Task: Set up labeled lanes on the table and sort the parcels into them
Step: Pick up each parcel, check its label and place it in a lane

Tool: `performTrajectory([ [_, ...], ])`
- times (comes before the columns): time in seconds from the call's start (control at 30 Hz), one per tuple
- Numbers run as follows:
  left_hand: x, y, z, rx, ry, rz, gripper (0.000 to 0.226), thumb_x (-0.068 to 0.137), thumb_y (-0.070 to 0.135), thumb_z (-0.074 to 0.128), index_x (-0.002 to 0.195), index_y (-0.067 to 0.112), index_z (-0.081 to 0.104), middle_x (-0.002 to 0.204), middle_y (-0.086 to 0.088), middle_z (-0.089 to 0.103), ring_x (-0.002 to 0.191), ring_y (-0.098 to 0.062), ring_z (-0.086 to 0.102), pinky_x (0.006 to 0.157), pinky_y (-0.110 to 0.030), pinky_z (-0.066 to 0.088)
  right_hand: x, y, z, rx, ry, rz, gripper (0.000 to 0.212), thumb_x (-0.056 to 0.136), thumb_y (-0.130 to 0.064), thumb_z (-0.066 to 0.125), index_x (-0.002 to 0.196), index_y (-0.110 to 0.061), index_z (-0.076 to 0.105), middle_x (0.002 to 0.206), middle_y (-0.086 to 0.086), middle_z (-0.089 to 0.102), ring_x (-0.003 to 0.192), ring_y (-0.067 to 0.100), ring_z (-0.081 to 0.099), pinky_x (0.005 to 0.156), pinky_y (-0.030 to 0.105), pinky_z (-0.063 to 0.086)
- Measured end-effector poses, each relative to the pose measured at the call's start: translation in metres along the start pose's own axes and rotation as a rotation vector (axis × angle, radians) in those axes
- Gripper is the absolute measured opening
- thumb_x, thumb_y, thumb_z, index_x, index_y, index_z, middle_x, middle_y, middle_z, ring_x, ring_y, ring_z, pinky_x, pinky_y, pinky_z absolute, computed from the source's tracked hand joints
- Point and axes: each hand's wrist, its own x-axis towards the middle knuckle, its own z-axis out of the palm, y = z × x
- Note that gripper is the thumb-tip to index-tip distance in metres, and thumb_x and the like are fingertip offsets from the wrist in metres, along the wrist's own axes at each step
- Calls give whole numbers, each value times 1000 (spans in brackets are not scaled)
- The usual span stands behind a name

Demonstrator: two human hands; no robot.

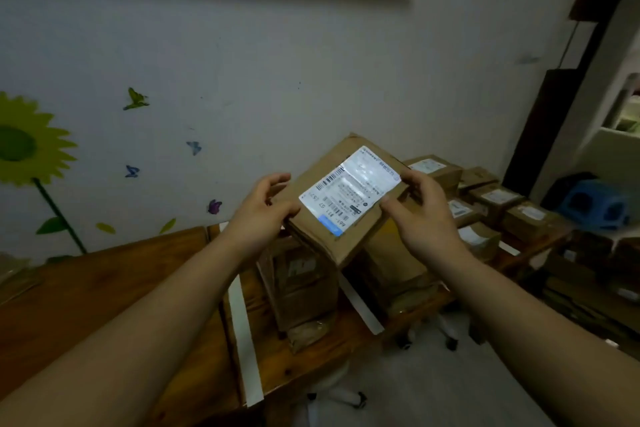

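Observation:
I hold a flat brown cardboard parcel [325,236] up above the wooden table [104,288], its white shipping label [349,189] facing me. My left hand [263,211] grips its left edge, and my right hand [419,215] grips its right edge, thumb on the label's corner. Two white tape strips [244,336] [360,305] run across the tabletop as lane dividers. Between them stands a stack of brown parcels [301,288], and another stack [394,270] lies right of the second strip. Several more labelled parcels [491,204] fill the table's far right end.
A white wall with sunflower and butterfly stickers [31,149] backs the table. A blue plastic stool [595,208] and more cartons [595,291] sit on the floor at right. A brown package [14,274] lies at the table's far left.

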Motion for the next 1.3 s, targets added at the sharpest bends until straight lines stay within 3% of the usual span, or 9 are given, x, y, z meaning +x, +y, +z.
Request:
performTrajectory([
  [0.1,13,3,3,-84,327,1,33,88,14,63,109,22,39,104,1,51,89,-18,62,82,-42,56,19,-2,5,31,-41,-22,46,91,-30,61,133,-30,43,141,-4,38,114,5,39,92,26,38],
  [0.17,19,4,-3,-81,395,16,32,89,20,63,109,21,39,101,3,52,94,-19,63,86,-43,55,28,-5,15,26,-81,-51,46,92,-30,59,136,-32,42,140,-5,42,119,8,41,94,29,40],
  [0.27,30,3,-22,-25,318,34,51,85,24,68,127,23,40,114,5,51,109,-17,56,96,-44,50,45,-10,35,46,-127,-65,46,94,-31,57,137,-32,42,138,-6,47,123,12,43,93,31,44],
  [0.37,51,-2,-46,115,260,-6,78,78,32,71,142,43,28,141,-5,34,122,-25,48,100,-49,45,63,-13,65,52,-199,-75,44,94,-30,57,136,-31,44,134,-7,51,108,4,44,81,22,46],
  [0.53,100,-10,-82,184,267,20,76,88,24,64,147,39,19,136,-6,46,112,-23,57,92,-45,52,105,-15,122,1,-220,-85,42,91,-33,60,130,-35,45,132,-9,49,111,8,47,93,37,51],
  [0.67,146,-21,-105,160,295,55,65,89,20,62,144,28,28,139,-2,45,107,-13,50,79,-26,51,146,-17,164,-21,-266,-76,47,90,-32,61,133,-35,42,135,-8,45,108,6,43,84,28,49],
  [0.73,168,-30,-114,199,276,49,62,89,18,62,142,28,32,142,-1,42,109,-11,48,71,-16,48,164,-13,182,-35,-310,-57,52,89,-30,63,136,-35,39,138,-5,44,109,8,44,88,33,52],
  [1.03,227,-84,-124,348,191,-85,56,91,27,60,142,28,36,145,0,38,128,-20,43,99,-38,47,216,26,231,-130,-500,51,50,94,-31,55,140,-36,36,141,-6,46,122,19,51,88,37,55],
  [1.3,235,-124,-115,444,214,-246,43,91,22,59,133,23,49,136,-2,47,116,-15,48,96,-34,49,252,64,259,-303,-743,100,50,93,-26,57,139,-31,37,143,1,45,113,21,56,83,39,58],
])
